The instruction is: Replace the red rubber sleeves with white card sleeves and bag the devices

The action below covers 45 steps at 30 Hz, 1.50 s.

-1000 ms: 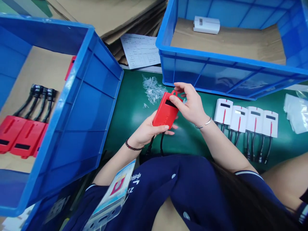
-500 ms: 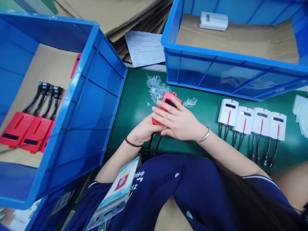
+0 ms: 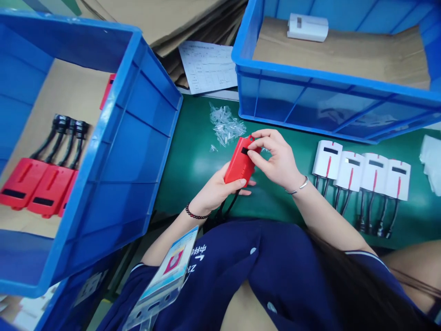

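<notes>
A red plastic housing [image 3: 238, 163] with black cables hanging from its lower end is held over the green mat. My left hand [image 3: 217, 189] grips its lower part from below. My right hand [image 3: 275, 158] pinches with thumb and forefinger at the dark slot near the housing's top. Whether a small piece is between those fingertips I cannot make out. A heap of small clear plastic pieces [image 3: 225, 125] lies just behind the housing.
A row of white housings with cables [image 3: 361, 171] lies to the right. A blue crate [image 3: 103, 156] on the left holds red housings [image 3: 31, 186]. Another blue crate [image 3: 327, 99] behind holds one white housing [image 3: 307, 26]. Cardboard and a paper form [image 3: 208, 66] lie at the back.
My right hand lay flat across the red housing half a second ago; it has lifted and now pinches at the slot near the top. The housing is tilted up again.
</notes>
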### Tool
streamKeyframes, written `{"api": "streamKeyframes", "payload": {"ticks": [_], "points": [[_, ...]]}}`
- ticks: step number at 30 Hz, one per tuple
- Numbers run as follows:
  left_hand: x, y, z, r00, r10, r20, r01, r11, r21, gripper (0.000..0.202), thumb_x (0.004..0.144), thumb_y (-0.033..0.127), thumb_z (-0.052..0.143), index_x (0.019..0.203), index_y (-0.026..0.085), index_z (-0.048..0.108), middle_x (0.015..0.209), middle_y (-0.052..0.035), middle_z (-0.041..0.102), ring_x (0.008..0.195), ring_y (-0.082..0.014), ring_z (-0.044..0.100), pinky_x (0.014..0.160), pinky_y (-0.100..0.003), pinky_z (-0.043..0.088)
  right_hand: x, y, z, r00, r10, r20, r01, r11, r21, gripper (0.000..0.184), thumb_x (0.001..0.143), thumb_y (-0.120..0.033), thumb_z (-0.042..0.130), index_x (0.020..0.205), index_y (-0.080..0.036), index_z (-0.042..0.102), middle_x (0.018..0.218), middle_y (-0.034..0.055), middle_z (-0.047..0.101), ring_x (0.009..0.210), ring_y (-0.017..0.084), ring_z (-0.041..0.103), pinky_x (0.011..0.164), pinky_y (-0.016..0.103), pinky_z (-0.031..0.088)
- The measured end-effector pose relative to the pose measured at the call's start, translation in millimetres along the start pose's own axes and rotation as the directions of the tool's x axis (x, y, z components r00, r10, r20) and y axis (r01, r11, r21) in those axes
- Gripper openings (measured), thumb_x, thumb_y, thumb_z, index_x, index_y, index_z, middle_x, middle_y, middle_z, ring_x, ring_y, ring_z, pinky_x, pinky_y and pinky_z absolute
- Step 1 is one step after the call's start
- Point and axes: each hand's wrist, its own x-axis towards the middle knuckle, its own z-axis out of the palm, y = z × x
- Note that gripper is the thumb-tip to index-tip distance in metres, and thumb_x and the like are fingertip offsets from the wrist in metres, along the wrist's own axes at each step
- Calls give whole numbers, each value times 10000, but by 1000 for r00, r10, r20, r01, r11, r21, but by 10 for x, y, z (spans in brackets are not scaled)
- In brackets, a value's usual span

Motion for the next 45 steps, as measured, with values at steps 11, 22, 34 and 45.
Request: {"api": "streamKeyframes", "payload": {"ticks": [11,22,34,45], "points": [[5,-115,8,995,100,1,-99,988,120,625,824,294,719,1374,224,430,1252,-112,581,1019,-252,679,783,-367,613,62,-19,-23,984,124,128,-149,966,210,40,801,-197,651,783,-173,677,1071,80,645,1089,223,638,806,363,586],[-25,-177,90,988,146,-48,-132,966,221,642,829,316,692,1396,199,414,1255,-126,576,967,-233,675,758,-374,621,108,-68,-92,977,149,151,-179,960,214,85,748,-155,676,668,-185,680,958,51,674,1045,217,662,847,373,567],[-14,-192,80,989,128,-73,-122,989,78,644,822,292,718,1384,225,411,1264,-112,563,975,-225,675,773,-363,614,82,-75,-34,984,118,136,-140,977,163,33,784,-214,688,775,-185,675,1070,82,669,1115,229,648,897,387,558],[-37,-233,120,973,186,-136,-189,982,-8,807,776,263,722,1490,245,346,1268,-129,556,937,-195,650,731,-293,582,77,-118,171,988,-65,138,83,988,-131,143,931,-273,482,826,-201,548,1103,155,605,1149,285,591,930,469,497]]}}
